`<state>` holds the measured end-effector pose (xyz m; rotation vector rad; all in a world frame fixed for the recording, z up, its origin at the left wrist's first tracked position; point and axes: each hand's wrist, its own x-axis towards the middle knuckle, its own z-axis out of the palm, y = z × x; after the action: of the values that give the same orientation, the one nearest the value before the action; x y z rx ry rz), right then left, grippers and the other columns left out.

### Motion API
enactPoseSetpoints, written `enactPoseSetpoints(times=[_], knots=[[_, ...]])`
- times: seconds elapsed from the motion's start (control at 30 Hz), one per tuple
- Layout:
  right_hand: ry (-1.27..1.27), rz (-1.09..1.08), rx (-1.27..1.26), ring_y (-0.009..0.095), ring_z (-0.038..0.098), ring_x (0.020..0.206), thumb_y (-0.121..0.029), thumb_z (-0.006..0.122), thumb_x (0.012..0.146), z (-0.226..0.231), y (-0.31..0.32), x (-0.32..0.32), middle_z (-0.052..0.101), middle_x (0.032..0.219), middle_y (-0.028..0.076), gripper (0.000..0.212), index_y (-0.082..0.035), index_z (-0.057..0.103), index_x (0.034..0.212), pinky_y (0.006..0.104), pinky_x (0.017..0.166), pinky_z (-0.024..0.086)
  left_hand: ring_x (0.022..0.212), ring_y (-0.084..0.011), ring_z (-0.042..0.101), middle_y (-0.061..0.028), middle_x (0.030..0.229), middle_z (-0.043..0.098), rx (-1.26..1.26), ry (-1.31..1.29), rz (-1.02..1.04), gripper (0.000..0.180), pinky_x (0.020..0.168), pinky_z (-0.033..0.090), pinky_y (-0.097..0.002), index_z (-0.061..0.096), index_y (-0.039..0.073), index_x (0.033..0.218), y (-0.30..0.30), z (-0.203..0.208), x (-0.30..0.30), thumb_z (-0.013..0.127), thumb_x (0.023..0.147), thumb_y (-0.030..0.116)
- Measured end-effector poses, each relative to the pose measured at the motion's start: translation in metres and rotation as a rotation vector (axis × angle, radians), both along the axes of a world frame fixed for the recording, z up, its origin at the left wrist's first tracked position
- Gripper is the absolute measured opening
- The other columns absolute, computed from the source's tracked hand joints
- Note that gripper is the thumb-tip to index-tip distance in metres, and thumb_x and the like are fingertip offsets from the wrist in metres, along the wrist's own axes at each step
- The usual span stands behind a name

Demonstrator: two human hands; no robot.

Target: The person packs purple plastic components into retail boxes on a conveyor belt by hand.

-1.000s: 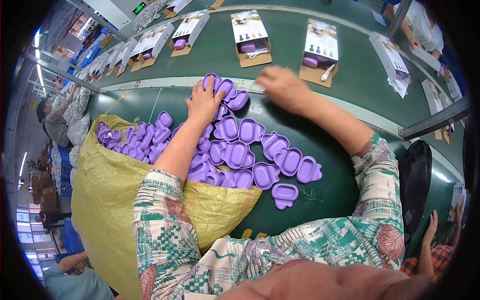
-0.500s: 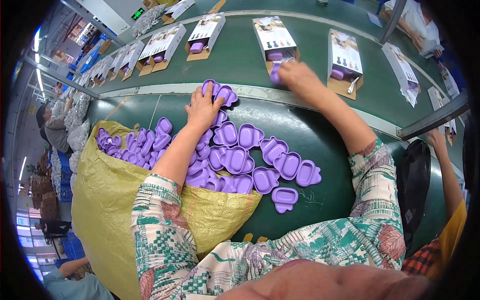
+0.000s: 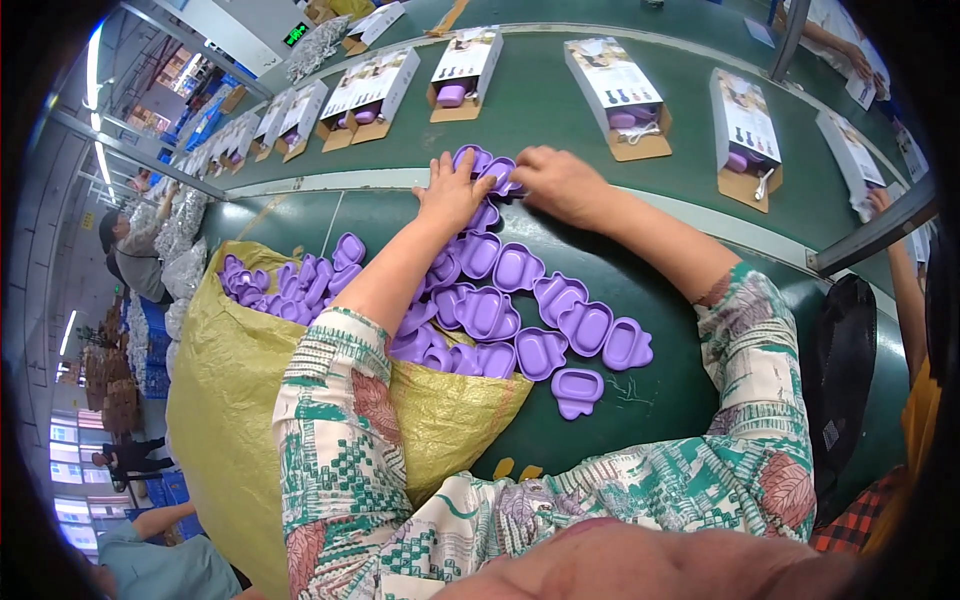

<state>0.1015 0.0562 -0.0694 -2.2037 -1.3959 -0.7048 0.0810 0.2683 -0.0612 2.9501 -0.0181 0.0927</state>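
Shallow purple plastic trays with a bumpy edge [image 3: 487,314] lie in a cluster on the green table. My left hand [image 3: 452,192] rests with spread fingers on a purple tray [image 3: 470,158] at the far end of the cluster. Beside it, my right hand [image 3: 565,188] has its fingertips closed at the edge of a neighbouring purple tray [image 3: 503,177]; the fingers partly hide the grip. A yellow woven sack [image 3: 235,370] lies under my left forearm, with many more purple trays [image 3: 300,285] spilling from its mouth.
Beyond a pale rail, a green conveyor carries open printed boxes, one [image 3: 618,100] with purple items and a white cord showing. Another box [image 3: 745,140] is farther right. A metal post [image 3: 880,230] and a black bag [image 3: 845,370] are on my right. Other people work nearby.
My right hand has come back from the open box to the trays beside my left hand. The purple piece it held there is out of it. The boxes appear farther right in view.
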Motion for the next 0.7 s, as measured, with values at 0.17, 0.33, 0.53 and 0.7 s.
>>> enactPoseSetpoints(times=[0.17, 0.33, 0.53, 0.7], knots=[[-0.124, -0.051, -0.116, 0.024, 0.055, 0.090, -0.016, 0.053, 0.079, -0.013, 0.008, 0.008, 0.055, 0.093, 0.008, 0.012, -0.008, 0.057, 0.086, 0.0366, 0.072, 0.045, 0.129, -0.0417, 0.033, -0.0244, 0.137, 0.037, 0.021, -0.266, -0.352, 0.061, 0.098, 0.027, -0.0650, 0.049, 0.010, 0.126, -0.034, 0.026, -0.086, 0.068, 0.075, 0.038], [-0.089, -0.106, 0.020, 0.026, 0.054, 0.086, -0.013, 0.059, 0.075, -0.010, -0.009, 0.020, 0.055, 0.090, 0.009, 0.009, -0.006, 0.056, 0.081, 0.0362, 0.071, 0.045, 0.138, -0.0331, 0.021, -0.0158, 0.147, 0.027, 0.087, -0.040, -1.187, 0.072, 0.104, 0.016, -0.0647, 0.047, 0.014, 0.130, -0.103, 0.020, -0.215, 0.072, 0.068, 0.040], [-0.139, -0.105, 0.156, 0.027, 0.053, 0.084, -0.012, 0.062, 0.076, -0.001, -0.005, 0.023, 0.054, 0.088, 0.009, 0.010, -0.006, 0.054, 0.080, 0.0360, 0.070, 0.044, 0.139, -0.0348, 0.017, -0.0101, 0.150, 0.024, 0.189, -0.002, -1.054, 0.070, 0.103, 0.009, -0.0675, 0.043, 0.015, 0.136, -0.086, -0.004, -0.182, 0.066, 0.076, 0.043], [-0.273, -0.284, 0.056, 0.024, 0.055, 0.088, -0.013, 0.056, 0.078, 0.010, 0.007, 0.055, 0.055, 0.090, 0.008, 0.010, -0.007, 0.055, 0.085, 0.0356, 0.071, 0.045, 0.138, -0.0363, 0.019, -0.0114, 0.149, 0.025, 0.233, -0.028, -0.811, 0.069, 0.103, 0.015, -0.0671, 0.040, 0.016, 0.137, -0.048, -0.001, -0.158, 0.065, 0.078, 0.041]])
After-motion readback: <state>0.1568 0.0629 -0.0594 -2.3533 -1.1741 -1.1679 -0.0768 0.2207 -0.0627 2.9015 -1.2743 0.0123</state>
